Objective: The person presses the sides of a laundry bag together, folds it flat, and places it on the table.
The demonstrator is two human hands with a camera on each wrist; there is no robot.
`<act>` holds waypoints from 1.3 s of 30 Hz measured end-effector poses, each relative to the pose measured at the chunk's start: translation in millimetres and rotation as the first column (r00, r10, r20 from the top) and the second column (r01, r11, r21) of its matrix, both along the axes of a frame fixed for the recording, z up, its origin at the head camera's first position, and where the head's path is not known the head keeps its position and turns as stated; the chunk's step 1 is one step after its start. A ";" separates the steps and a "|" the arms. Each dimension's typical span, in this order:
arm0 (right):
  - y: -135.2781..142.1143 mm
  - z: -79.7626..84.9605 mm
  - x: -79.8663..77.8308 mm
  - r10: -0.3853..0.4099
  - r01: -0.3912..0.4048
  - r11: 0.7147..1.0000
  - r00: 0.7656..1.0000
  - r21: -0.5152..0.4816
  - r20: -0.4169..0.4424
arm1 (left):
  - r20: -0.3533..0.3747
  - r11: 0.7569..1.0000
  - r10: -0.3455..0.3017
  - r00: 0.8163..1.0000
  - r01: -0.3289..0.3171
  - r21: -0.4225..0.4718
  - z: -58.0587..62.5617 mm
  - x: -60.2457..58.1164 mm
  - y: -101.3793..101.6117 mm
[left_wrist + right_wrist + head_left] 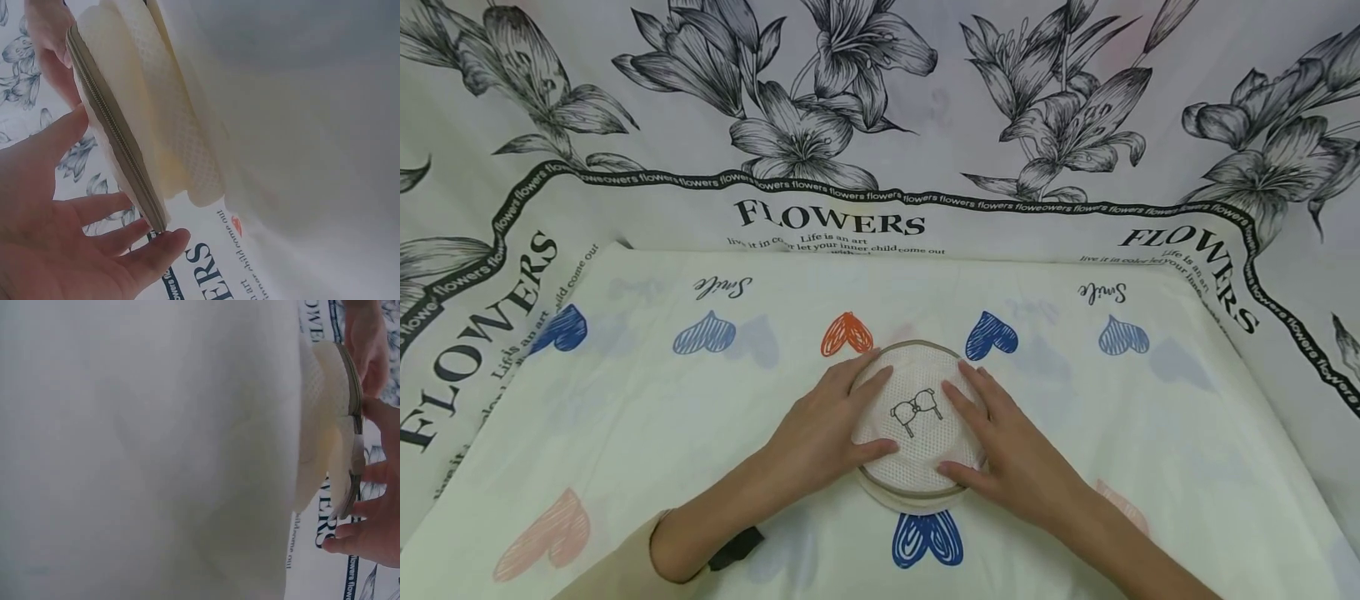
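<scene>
A round white mesh laundry bag (917, 454) sits on the bed-like surface in the head view, its top printed with a pair of glasses. A beige zipper (119, 134) runs round its upper rim, and its mesh side shows puffed out below the zipper. My left hand (831, 417) rests on the bag's left edge, fingers spread, with the thumb on the top. From the right, my right hand (1003, 433) touches the opposite edge with loosely spread fingers. A flat zipper cover (357, 456) shows beside the right fingers in the right wrist view.
The bag stands on a white cloth (700, 442) printed with hearts. Behind and beside it, a white sheet (655, 208) with black flowers and lettering rises up. A dark band (737, 547) is at my left sleeve.
</scene>
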State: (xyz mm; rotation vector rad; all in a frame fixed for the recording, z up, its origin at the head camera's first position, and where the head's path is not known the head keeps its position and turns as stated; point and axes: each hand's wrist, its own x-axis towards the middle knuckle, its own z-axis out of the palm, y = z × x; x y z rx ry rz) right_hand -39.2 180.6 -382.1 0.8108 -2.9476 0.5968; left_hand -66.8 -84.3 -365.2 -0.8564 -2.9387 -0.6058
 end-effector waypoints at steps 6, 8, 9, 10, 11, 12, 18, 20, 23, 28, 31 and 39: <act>-1.2 -2.9 0.7 0.030 -0.028 0.997 0.999 0.069 -0.021 | 0.000 0.998 -0.062 0.998 0.062 -0.014 -3.3 1.3 -0.3; -1.6 -3.8 0.7 0.051 -0.047 0.994 0.998 0.094 -0.040 | 0.004 0.996 -0.081 0.997 0.081 -0.024 -3.8 2.4 0.3; -2.1 -3.9 0.6 0.062 -0.057 0.993 0.997 0.107 -0.047 | 0.010 0.996 -0.089 0.996 0.089 -0.032 -4.1 3.2 0.7; -2.6 -3.9 0.5 0.075 -0.068 0.990 0.996 0.120 -0.055 | 0.012 0.994 -0.100 0.995 0.100 -0.041 -4.1 3.9 1.2; -3.1 -4.1 0.4 0.086 -0.078 0.988 0.994 0.131 -0.060 | 0.011 0.992 -0.111 0.994 0.112 -0.052 -4.4 4.5 1.7; -3.6 -4.2 0.3 0.096 -0.086 0.986 0.993 0.142 -0.066 | 0.011 0.991 -0.122 0.992 0.123 -0.062 -4.7 5.0 2.1; -6.5 -5.2 1.0 0.135 -0.120 0.977 0.988 0.177 -0.072 | -0.001 0.980 -0.175 0.985 0.174 -0.100 -8.5 6.8 3.2; -7.1 -6.0 1.6 0.136 -0.123 0.976 0.989 0.182 -0.062 | 0.002 0.978 -0.185 0.983 0.184 -0.101 -9.9 7.0 3.6; -7.9 -7.7 2.0 0.140 -0.128 0.974 0.989 0.185 -0.055 | 0.008 0.976 -0.193 0.981 0.193 -0.104 -11.3 7.4 4.6; -9.0 -10.4 1.8 0.153 -0.141 0.973 0.987 0.182 -0.056 | 0.009 0.969 -0.208 0.978 0.207 -0.131 -13.1 7.9 5.7; -9.6 -12.1 2.0 0.158 -0.146 0.971 0.986 0.189 -0.050 | 0.011 0.963 -0.221 0.975 0.220 -0.154 -13.8 8.3 5.8; -11.1 -14.3 2.8 0.156 -0.150 0.965 0.988 0.215 -0.014 | 0.029 0.950 -0.237 0.971 0.238 -0.202 -16.1 9.2 6.2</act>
